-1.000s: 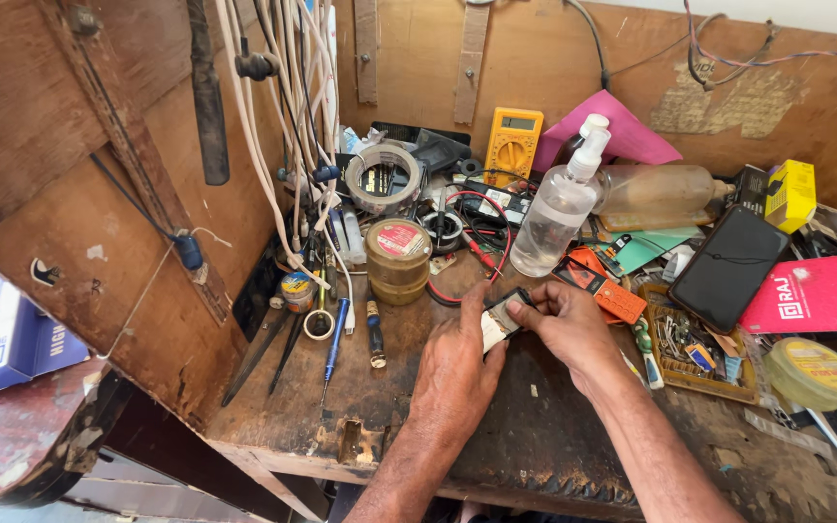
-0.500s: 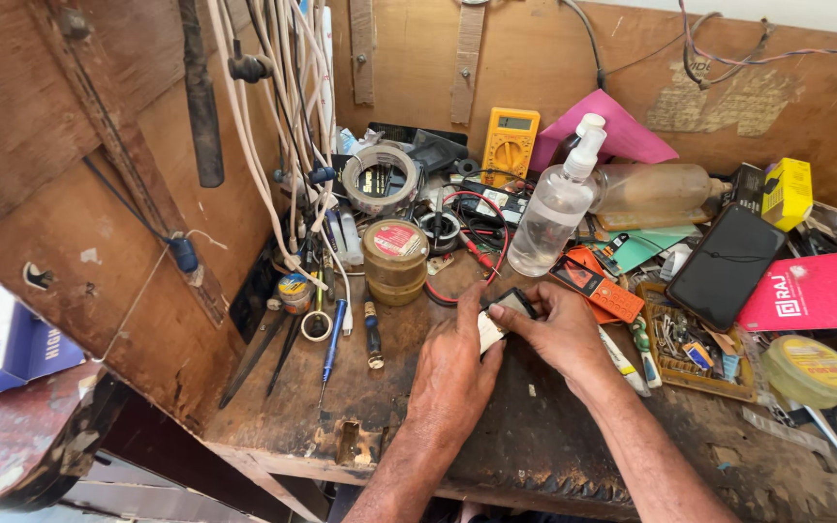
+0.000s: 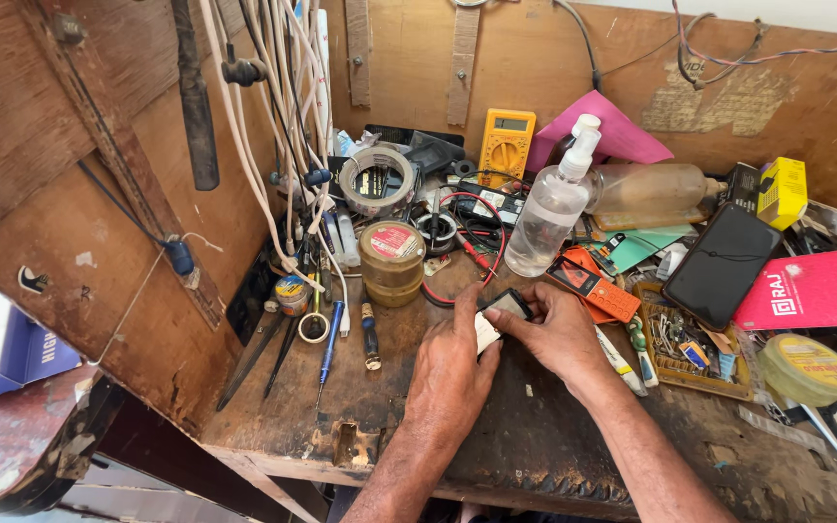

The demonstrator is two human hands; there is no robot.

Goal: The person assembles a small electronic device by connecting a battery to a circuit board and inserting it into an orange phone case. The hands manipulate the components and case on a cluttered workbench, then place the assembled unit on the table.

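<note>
Your left hand (image 3: 449,373) and right hand (image 3: 556,334) meet over the middle of the worn tabletop (image 3: 360,387), and both grips pinch the same small dark-framed part (image 3: 503,306). It sits between your fingertips, tilted up off the wood: your left thumb and forefinger hold its near left edge, where a pale piece shows just under it, while your right fingers close on its right side. What exactly the part is cannot be told at this size.

Just beyond it, a red wire (image 3: 481,254) curls on the wood, with a stack of brown tape rolls (image 3: 391,261) to the left and a clear spray bottle (image 3: 554,215) standing behind. An orange keypad phone (image 3: 593,287) lies just beside your right knuckles. A blue-handled screwdriver (image 3: 329,341) rests well to the left, near the wooden side wall.
</note>
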